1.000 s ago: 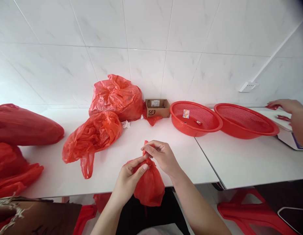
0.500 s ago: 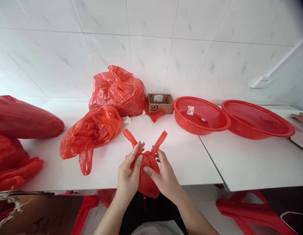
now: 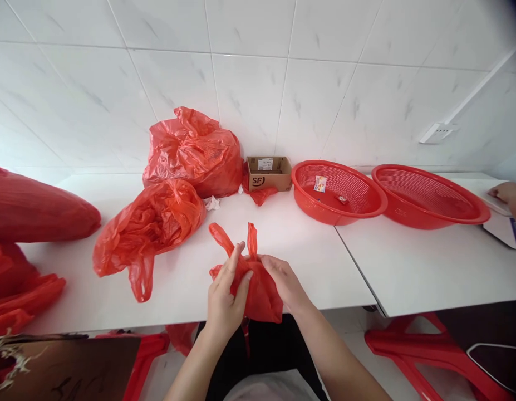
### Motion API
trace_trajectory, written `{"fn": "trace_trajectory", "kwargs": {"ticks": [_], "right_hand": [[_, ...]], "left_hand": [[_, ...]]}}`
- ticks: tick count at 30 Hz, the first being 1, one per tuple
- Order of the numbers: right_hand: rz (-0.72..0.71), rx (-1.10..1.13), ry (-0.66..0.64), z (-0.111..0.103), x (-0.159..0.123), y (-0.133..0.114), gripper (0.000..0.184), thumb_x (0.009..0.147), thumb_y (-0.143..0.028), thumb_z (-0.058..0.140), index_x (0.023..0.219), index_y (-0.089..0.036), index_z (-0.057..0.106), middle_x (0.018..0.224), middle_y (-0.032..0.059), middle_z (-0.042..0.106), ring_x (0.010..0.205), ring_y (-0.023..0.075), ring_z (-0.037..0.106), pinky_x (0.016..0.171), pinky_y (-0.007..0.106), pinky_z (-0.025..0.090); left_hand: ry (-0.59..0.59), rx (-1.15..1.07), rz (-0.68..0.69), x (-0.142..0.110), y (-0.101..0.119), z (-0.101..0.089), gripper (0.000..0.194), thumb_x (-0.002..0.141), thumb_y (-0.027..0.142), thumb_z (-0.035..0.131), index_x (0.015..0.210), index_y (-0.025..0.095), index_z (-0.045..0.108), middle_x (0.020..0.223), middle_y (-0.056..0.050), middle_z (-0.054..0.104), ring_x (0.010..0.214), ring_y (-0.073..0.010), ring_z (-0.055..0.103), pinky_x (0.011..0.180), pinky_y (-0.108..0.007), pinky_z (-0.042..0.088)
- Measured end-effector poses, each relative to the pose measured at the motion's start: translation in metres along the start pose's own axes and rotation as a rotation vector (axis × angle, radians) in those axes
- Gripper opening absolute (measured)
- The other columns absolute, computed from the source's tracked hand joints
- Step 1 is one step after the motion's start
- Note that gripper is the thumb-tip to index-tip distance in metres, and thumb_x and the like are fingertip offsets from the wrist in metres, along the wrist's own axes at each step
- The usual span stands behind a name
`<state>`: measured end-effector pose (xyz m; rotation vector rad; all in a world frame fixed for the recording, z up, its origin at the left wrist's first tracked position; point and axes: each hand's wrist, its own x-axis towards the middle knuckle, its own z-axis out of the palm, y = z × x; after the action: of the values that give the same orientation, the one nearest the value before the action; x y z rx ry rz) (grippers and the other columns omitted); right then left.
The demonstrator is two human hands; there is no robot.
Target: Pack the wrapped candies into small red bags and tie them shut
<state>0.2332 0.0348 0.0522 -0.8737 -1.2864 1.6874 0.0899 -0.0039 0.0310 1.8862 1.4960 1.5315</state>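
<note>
A small red plastic bag [image 3: 264, 298] with two handle loops sticking up is between my hands at the table's front edge. My left hand [image 3: 227, 295] grips its left side, thumb in front and fingers behind. On the bag's upper right, my right hand [image 3: 285, 281] is closed round the plastic, its fingertips partly hidden behind the bag. What the bag contains cannot be seen. Left of my hands lies an open, crumpled red plastic bag [image 3: 157, 223] with a handle hanging toward the table's front.
Behind stand a large full red bag [image 3: 195, 150] and a small cardboard box [image 3: 269, 181]. Two red baskets, a nearer one [image 3: 320, 213] and a farther one [image 3: 424, 220], are at right. Another person's hand [image 3: 512, 197] rests by a white device [image 3: 504, 225]. More red bags [image 3: 36, 206] lie left.
My right hand has shifted up and right along the small bag, its thumb leaving the front. The right handle now stands more upright. The other person's hand reaches further into view.
</note>
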Motion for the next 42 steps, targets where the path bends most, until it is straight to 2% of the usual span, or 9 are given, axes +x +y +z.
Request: {"fn": "trace_trajectory", "kwargs": {"ticks": [6, 11, 17, 19, 22, 27, 30, 35, 42], "right_hand": [[-0.109, 0.146, 0.251, 0.005, 0.014, 0.006, 0.023, 0.087, -0.045, 0.064, 0.086, -0.022, 0.068, 0.094, 0.0044, 0.072, 0.090, 0.0186, 0.065, 0.088, 0.033, 0.047], [-0.133, 0.239, 0.314, 0.008, 0.019, 0.010, 0.024, 0.091, -0.048, 0.057, 0.086, -0.024, 0.058, 0.083, 0.0011, 0.067, 0.072, 0.0161, 0.060, 0.066, 0.029, 0.046], [-0.347, -0.246, 0.506, 0.005, 0.026, 0.026, 0.029, 0.096, -0.045, 0.046, 0.077, -0.024, 0.046, 0.070, -0.0033, 0.044, 0.061, 0.0137, 0.040, 0.062, 0.028, 0.036], [-0.404, -0.352, 0.503, 0.003, 0.027, 0.030, 0.028, 0.098, -0.043, 0.044, 0.077, -0.024, 0.046, 0.072, -0.0023, 0.044, 0.063, 0.0144, 0.040, 0.063, 0.029, 0.035], [-0.408, -0.362, 0.483, 0.002, 0.028, 0.030, 0.027, 0.098, -0.043, 0.043, 0.078, -0.024, 0.046, 0.071, -0.0028, 0.042, 0.062, 0.0145, 0.038, 0.061, 0.028, 0.034], [-0.309, -0.124, 0.449, 0.001, 0.030, 0.020, 0.028, 0.095, -0.047, 0.047, 0.081, -0.024, 0.049, 0.072, -0.0032, 0.050, 0.065, 0.0140, 0.045, 0.064, 0.027, 0.039], [-0.236, 0.035, 0.424, -0.005, 0.034, 0.016, 0.026, 0.092, -0.048, 0.051, 0.082, -0.024, 0.052, 0.074, -0.0028, 0.056, 0.064, 0.0136, 0.050, 0.064, 0.027, 0.042], [-0.188, 0.118, 0.461, -0.016, 0.040, 0.012, 0.026, 0.089, -0.048, 0.056, 0.081, -0.024, 0.052, 0.073, -0.0031, 0.059, 0.058, 0.0126, 0.050, 0.058, 0.027, 0.041], [-0.208, 0.108, 0.364, -0.015, 0.031, 0.005, 0.026, 0.090, -0.047, 0.056, 0.081, -0.023, 0.056, 0.078, -0.0016, 0.062, 0.067, 0.0128, 0.053, 0.066, 0.026, 0.044]], "left_hand": [[-0.062, 0.007, -0.058, -0.002, 0.003, 0.004, 0.071, 0.091, 0.017, 0.057, 0.151, 0.038, 0.025, 0.148, -0.005, 0.050, 0.136, -0.0221, 0.046, 0.107, -0.041, 0.044], [-0.101, -0.095, -0.162, 0.002, 0.006, 0.003, 0.073, 0.089, 0.018, 0.060, 0.151, 0.038, 0.026, 0.148, -0.006, 0.050, 0.130, -0.0220, 0.053, 0.103, -0.039, 0.047], [-0.144, -0.140, -0.162, -0.001, 0.009, 0.008, 0.071, 0.090, 0.019, 0.057, 0.151, 0.040, 0.027, 0.148, -0.003, 0.050, 0.128, -0.0198, 0.053, 0.106, -0.039, 0.044], [-0.122, -0.235, -0.257, -0.001, 0.012, 0.008, 0.068, 0.090, 0.023, 0.059, 0.150, 0.039, 0.029, 0.149, -0.005, 0.049, 0.100, -0.0148, 0.065, 0.094, -0.034, 0.051], [-0.055, -0.426, -0.442, 0.001, 0.014, 0.006, 0.062, 0.090, 0.032, 0.061, 0.147, 0.034, 0.038, 0.147, -0.009, 0.051, 0.066, -0.0077, 0.059, 0.076, -0.028, 0.054], [-0.011, -0.646, -0.532, 0.004, 0.006, 0.004, 0.039, 0.086, 0.038, 0.066, 0.123, 0.024, 0.067, 0.111, -0.007, 0.074, 0.108, -0.0201, 0.065, 0.099, -0.033, 0.048], [-0.106, -0.657, -0.513, 0.003, 0.003, 0.005, 0.027, 0.085, 0.035, 0.069, 0.108, 0.023, 0.074, 0.094, -0.006, 0.077, 0.097, -0.0200, 0.069, 0.093, -0.032, 0.051], [-0.199, -0.623, -0.456, 0.001, 0.011, 0.005, 0.022, 0.085, 0.032, 0.069, 0.103, 0.022, 0.077, 0.092, -0.006, 0.075, 0.092, -0.0203, 0.069, 0.088, -0.031, 0.052], [-0.063, -0.571, -0.463, 0.009, 0.006, -0.001, 0.027, 0.088, 0.035, 0.064, 0.112, 0.027, 0.072, 0.096, -0.004, 0.075, 0.097, -0.0187, 0.067, 0.089, -0.029, 0.050]]}}
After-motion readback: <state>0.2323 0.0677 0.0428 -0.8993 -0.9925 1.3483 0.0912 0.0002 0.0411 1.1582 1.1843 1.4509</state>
